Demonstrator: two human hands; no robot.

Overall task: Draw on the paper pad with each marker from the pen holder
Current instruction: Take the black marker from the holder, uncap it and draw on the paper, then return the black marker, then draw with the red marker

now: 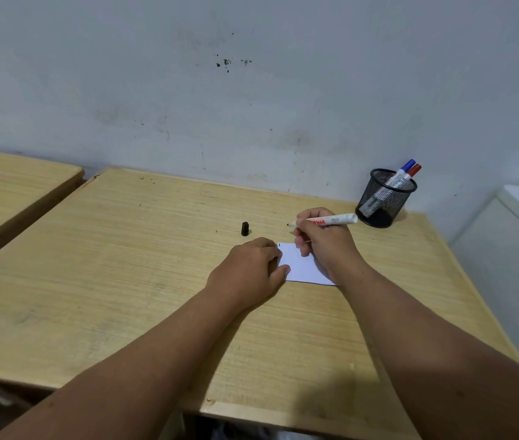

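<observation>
A small white paper pad [303, 265] lies flat on the wooden desk [124, 281]. My left hand [250, 271] presses down on the pad's left edge. My right hand [324, 242] rests on the pad's right side and grips an uncapped white marker [331, 220], held nearly level with its dark tip pointing left, above the desk and off the paper. The marker's black cap [245, 228] stands on the desk to the left. A black mesh pen holder [383, 198] at the back right holds a blue-capped marker [405, 168] and a red-capped marker [413, 171].
A grey stained wall [251, 90] runs behind the desk. A second wooden desk [13, 192] stands to the left across a narrow gap. A white cabinet or appliance [518, 236] sits to the right of the desk.
</observation>
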